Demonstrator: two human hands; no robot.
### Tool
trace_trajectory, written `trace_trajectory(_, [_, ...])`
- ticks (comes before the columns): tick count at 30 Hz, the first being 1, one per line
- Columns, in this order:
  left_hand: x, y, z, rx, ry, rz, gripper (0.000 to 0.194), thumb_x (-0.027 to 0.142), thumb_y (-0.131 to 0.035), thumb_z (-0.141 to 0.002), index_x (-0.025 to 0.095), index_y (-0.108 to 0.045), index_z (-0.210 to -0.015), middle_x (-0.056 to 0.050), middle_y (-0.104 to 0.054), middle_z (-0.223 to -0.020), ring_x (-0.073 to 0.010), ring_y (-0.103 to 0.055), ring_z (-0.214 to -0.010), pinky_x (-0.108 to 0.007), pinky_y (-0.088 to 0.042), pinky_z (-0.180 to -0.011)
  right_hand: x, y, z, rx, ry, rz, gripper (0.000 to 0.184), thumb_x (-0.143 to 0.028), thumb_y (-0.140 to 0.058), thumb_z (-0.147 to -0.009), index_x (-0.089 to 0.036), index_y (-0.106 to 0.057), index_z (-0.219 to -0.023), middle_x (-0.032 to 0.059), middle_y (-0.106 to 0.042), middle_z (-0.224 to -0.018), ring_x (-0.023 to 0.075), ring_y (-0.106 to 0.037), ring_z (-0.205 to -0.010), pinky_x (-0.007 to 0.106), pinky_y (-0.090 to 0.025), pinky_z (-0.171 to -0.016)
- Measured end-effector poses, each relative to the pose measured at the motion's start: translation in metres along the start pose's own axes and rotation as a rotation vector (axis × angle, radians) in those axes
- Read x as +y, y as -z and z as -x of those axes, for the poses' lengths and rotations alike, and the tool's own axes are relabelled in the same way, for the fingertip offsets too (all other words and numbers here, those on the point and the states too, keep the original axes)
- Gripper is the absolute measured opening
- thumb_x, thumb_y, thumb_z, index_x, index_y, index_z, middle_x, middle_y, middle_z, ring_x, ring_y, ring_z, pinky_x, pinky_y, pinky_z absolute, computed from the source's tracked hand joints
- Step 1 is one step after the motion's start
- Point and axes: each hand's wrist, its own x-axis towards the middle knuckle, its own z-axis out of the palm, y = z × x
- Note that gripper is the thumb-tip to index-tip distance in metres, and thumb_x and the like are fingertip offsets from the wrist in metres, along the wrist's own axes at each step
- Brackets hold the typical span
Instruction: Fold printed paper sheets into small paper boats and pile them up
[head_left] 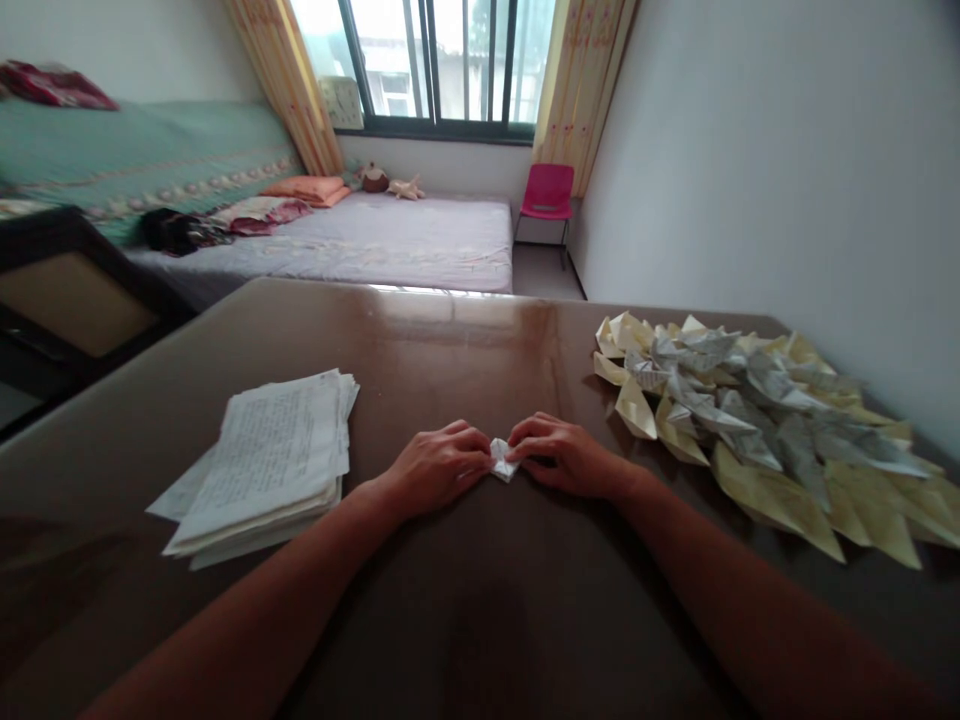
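Note:
A small folded piece of white paper (505, 462) lies at the middle of the brown table, between my two hands. My left hand (441, 462) pinches its left side with the fingertips. On the opposite side my right hand (564, 455) has its fingers closed on the right edge. The fingertips of both hands cover parts of the paper. A stack of written paper sheets (262, 460) rests to the left of my left hand. Beyond my right hand spreads a pile of folded paper boats (720, 400), some yellowish and some white with print.
The glossy brown table (450, 370) carries everything. Past its far edge is a bed (420, 235) with pillows and toys. A pink chair (548, 192) stands by the window. A dark-framed chair (82, 290) is at the left, and a white wall (750, 160) borders the right.

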Motion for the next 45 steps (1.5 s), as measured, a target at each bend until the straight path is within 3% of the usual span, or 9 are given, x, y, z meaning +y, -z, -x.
trace_trajectory(8, [0.008,-0.004,-0.005,0.01,-0.081,-0.014,0.027,0.032,-0.042,-0.096,0.023,-0.068,-0.097,-0.004,-0.066,-0.099,-0.016,-0.056,-0.101,-0.029,-0.048,-0.088,0.002,-0.007,-0.002,0.027,-0.057,0.003,0.021,-0.034,-0.053,-0.091,-0.025,-0.072,-0.093,0.0034,-0.063,-0.098,0.015,-0.055,-0.093,0.029,-0.045,-0.084])
trace_trajectory(13, [0.019,-0.013,-0.005,0.087,0.06,-0.092,0.028,0.036,-0.044,-0.095,0.021,-0.067,-0.093,-0.004,-0.065,-0.103,-0.0171,-0.057,-0.096,-0.031,-0.05,-0.085,0.002,-0.01,-0.002,0.044,-0.083,0.035,0.023,-0.034,-0.056,-0.09,-0.024,-0.066,-0.107,0.0038,-0.063,-0.101,0.0157,-0.055,-0.096,0.029,-0.044,-0.085])
trace_trajectory(18, [0.032,-0.017,-0.004,0.045,0.148,-0.203,0.028,0.038,-0.045,-0.094,0.022,-0.062,-0.11,-0.006,-0.064,-0.107,-0.0212,-0.054,-0.098,-0.035,-0.048,-0.085,-0.004,-0.01,-0.003,-0.004,-0.08,0.231,0.027,-0.035,-0.051,-0.093,-0.026,-0.063,-0.115,0.005,-0.06,-0.104,0.017,-0.052,-0.096,0.031,-0.043,-0.085])
trace_trajectory(23, [0.042,-0.019,-0.005,0.038,0.237,-0.254,0.032,0.041,-0.047,-0.092,0.021,-0.06,-0.113,-0.009,-0.061,-0.107,-0.0245,-0.052,-0.099,-0.037,-0.046,-0.08,-0.021,-0.011,-0.006,-0.101,-0.125,0.445,0.03,-0.03,-0.045,-0.095,-0.023,-0.054,-0.124,0.0076,-0.057,-0.106,0.0199,-0.049,-0.098,0.033,-0.042,-0.079])
trace_trajectory(33, [0.038,-0.017,-0.007,0.039,0.252,-0.293,0.031,0.046,-0.047,-0.091,0.026,-0.061,-0.11,-0.006,-0.06,-0.106,-0.0224,-0.051,-0.097,-0.033,-0.045,-0.075,-0.035,-0.022,-0.006,-0.088,-0.21,0.588,0.034,-0.023,-0.045,-0.095,-0.016,-0.045,-0.128,0.0115,-0.056,-0.111,0.025,-0.047,-0.104,0.037,-0.04,-0.075])
trace_trajectory(41, [0.044,-0.016,-0.011,-0.027,0.272,-0.298,0.027,0.041,-0.052,-0.09,0.021,-0.062,-0.105,-0.007,-0.06,-0.103,-0.023,-0.052,-0.097,-0.031,-0.045,-0.067,-0.057,-0.026,-0.006,-0.116,-0.277,0.588,0.024,-0.015,-0.045,-0.091,-0.012,-0.057,-0.111,0.0146,-0.058,-0.109,0.0271,-0.046,-0.102,0.04,-0.042,-0.074])
trace_trajectory(45, [0.037,-0.016,-0.008,-0.004,0.253,-0.295,0.029,0.046,-0.05,-0.09,0.025,-0.062,-0.106,-0.004,-0.061,-0.106,-0.0213,-0.053,-0.099,-0.031,-0.047,-0.072,-0.049,-0.02,-0.005,-0.091,-0.287,0.522,0.018,-0.019,-0.048,-0.091,-0.015,-0.061,-0.102,0.0119,-0.06,-0.102,0.0253,-0.049,-0.099,0.036,-0.042,-0.073])
